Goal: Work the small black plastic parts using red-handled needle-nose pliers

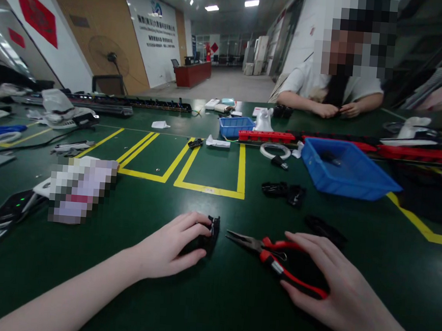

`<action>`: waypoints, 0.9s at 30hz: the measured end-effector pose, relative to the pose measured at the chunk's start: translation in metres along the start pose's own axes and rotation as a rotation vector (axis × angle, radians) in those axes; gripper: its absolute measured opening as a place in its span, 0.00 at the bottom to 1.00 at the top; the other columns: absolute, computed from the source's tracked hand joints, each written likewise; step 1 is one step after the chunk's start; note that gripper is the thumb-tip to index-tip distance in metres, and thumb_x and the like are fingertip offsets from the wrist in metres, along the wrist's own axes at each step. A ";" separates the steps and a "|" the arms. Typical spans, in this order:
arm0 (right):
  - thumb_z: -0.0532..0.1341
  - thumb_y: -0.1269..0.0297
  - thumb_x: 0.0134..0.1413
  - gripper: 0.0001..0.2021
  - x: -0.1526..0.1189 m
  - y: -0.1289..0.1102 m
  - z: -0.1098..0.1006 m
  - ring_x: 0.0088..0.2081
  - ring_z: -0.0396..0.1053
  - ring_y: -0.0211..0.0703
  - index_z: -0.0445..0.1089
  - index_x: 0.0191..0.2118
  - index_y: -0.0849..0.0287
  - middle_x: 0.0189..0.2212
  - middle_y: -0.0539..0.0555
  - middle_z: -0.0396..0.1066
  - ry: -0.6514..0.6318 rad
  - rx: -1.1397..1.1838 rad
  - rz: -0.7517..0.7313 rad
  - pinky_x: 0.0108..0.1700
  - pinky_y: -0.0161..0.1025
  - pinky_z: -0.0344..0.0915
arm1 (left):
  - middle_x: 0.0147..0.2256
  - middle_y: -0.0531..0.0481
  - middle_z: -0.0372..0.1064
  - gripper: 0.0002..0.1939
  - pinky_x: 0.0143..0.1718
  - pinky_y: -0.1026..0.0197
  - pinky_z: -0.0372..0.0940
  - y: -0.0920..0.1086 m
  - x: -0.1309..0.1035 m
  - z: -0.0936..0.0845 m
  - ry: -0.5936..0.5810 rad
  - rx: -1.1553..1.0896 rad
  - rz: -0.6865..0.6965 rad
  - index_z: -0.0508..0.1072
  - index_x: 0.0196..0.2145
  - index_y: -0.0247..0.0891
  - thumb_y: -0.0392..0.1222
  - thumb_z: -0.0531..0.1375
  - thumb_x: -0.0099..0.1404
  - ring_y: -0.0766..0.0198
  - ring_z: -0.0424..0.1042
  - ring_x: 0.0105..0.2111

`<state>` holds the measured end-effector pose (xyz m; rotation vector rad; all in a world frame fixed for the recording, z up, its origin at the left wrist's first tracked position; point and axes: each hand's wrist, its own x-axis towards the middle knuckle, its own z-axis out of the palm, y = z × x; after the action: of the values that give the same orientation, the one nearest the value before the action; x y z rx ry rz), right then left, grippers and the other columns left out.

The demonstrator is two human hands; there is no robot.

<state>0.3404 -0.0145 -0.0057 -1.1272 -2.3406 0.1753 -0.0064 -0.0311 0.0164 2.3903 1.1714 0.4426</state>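
My left hand (179, 241) curls its fingers around a small black plastic part (214, 231) on the green table (179, 305). Most of that part is covered by the fingers. To the right, my right hand (328, 283) holds red and black needle-nose pliers (271, 256) by the spread handles, thumb on the lower one and fingers on the upper. Their jaws point left, a short gap away from the black part. Beyond the pliers lie more black parts (283, 192) and a dark piece (325, 230).
A blue bin (350, 170) stands at the right, with a smaller blue bin (236, 126) further back. Red strips (265, 137) run across the table. A white cable coil (274, 151) lies near the bin. Opposite sits a person (334, 87). A phone-like device (15, 205) is at left.
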 end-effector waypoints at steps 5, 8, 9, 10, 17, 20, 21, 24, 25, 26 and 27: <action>0.62 0.57 0.53 0.31 -0.009 -0.005 0.003 0.51 0.72 0.51 0.58 0.63 0.49 0.53 0.58 0.70 -0.017 0.047 0.002 0.50 0.46 0.73 | 0.59 0.45 0.62 0.19 0.59 0.47 0.65 0.003 -0.003 0.001 -0.019 0.016 -0.026 0.65 0.58 0.45 0.38 0.56 0.70 0.54 0.64 0.58; 0.64 0.56 0.51 0.36 -0.013 -0.003 0.003 0.49 0.73 0.51 0.55 0.66 0.48 0.54 0.57 0.69 -0.087 0.025 0.023 0.48 0.44 0.75 | 0.59 0.45 0.63 0.19 0.59 0.48 0.66 0.003 -0.004 0.001 -0.030 0.027 -0.040 0.66 0.57 0.46 0.39 0.57 0.70 0.54 0.65 0.58; 0.64 0.56 0.50 0.37 -0.014 -0.003 0.003 0.49 0.74 0.51 0.54 0.66 0.48 0.54 0.57 0.69 -0.100 0.009 0.033 0.47 0.44 0.75 | 0.59 0.46 0.63 0.19 0.59 0.48 0.66 0.003 -0.004 0.001 -0.027 0.029 -0.044 0.66 0.57 0.47 0.40 0.57 0.69 0.53 0.65 0.58; 0.65 0.54 0.50 0.38 -0.014 -0.003 0.003 0.49 0.74 0.51 0.54 0.67 0.48 0.54 0.57 0.70 -0.105 -0.007 0.045 0.47 0.43 0.76 | 0.59 0.46 0.64 0.20 0.58 0.48 0.67 0.003 -0.003 0.001 -0.024 0.030 -0.046 0.67 0.57 0.47 0.41 0.58 0.69 0.53 0.65 0.57; 0.66 0.48 0.48 0.34 -0.010 -0.014 -0.001 0.43 0.77 0.49 0.61 0.61 0.48 0.50 0.55 0.73 -0.098 -0.057 0.095 0.41 0.41 0.78 | 0.55 0.45 0.66 0.17 0.59 0.45 0.65 -0.002 0.009 0.002 -0.004 0.035 -0.033 0.70 0.51 0.44 0.48 0.62 0.66 0.51 0.65 0.57; 0.64 0.51 0.51 0.29 -0.009 -0.015 0.000 0.44 0.76 0.49 0.62 0.58 0.48 0.50 0.55 0.73 -0.097 -0.059 0.082 0.42 0.41 0.77 | 0.54 0.45 0.67 0.14 0.64 0.42 0.58 -0.002 0.014 0.003 0.017 0.038 -0.002 0.70 0.50 0.42 0.47 0.61 0.67 0.51 0.61 0.61; 0.64 0.51 0.51 0.28 -0.009 -0.014 0.000 0.44 0.76 0.49 0.62 0.58 0.48 0.49 0.55 0.73 -0.083 -0.065 0.077 0.42 0.42 0.77 | 0.53 0.45 0.67 0.14 0.65 0.42 0.56 -0.002 0.014 0.003 0.017 0.038 0.004 0.70 0.50 0.42 0.46 0.60 0.68 0.52 0.60 0.62; 0.62 0.51 0.53 0.26 -0.013 -0.011 0.003 0.43 0.76 0.52 0.61 0.57 0.49 0.47 0.56 0.74 -0.028 -0.087 0.082 0.40 0.45 0.78 | 0.53 0.46 0.68 0.13 0.67 0.42 0.53 -0.001 0.015 0.003 0.010 0.043 0.029 0.70 0.50 0.42 0.44 0.60 0.69 0.54 0.60 0.63; 0.62 0.51 0.54 0.26 -0.014 -0.010 0.003 0.43 0.76 0.53 0.61 0.57 0.49 0.47 0.56 0.74 -0.010 -0.092 0.087 0.39 0.46 0.78 | 0.53 0.46 0.68 0.13 0.67 0.43 0.52 -0.001 0.014 0.004 0.010 0.045 0.035 0.70 0.50 0.42 0.44 0.60 0.69 0.55 0.60 0.62; 0.61 0.51 0.54 0.25 -0.015 -0.009 0.004 0.42 0.77 0.53 0.62 0.57 0.49 0.46 0.57 0.75 0.001 -0.092 0.093 0.38 0.47 0.78 | 0.54 0.46 0.68 0.13 0.67 0.43 0.53 -0.001 0.014 0.004 0.014 0.045 0.039 0.70 0.50 0.42 0.44 0.59 0.69 0.55 0.61 0.62; 0.61 0.51 0.54 0.25 -0.016 -0.008 0.005 0.42 0.77 0.53 0.62 0.56 0.49 0.46 0.56 0.75 0.005 -0.089 0.099 0.38 0.47 0.78 | 0.54 0.46 0.69 0.13 0.67 0.43 0.53 -0.001 0.014 0.004 0.018 0.046 0.040 0.70 0.50 0.42 0.44 0.59 0.69 0.55 0.61 0.62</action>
<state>0.3406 -0.0316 -0.0136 -1.2863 -2.3099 0.1043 0.0030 -0.0202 0.0133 2.4579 1.1552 0.4561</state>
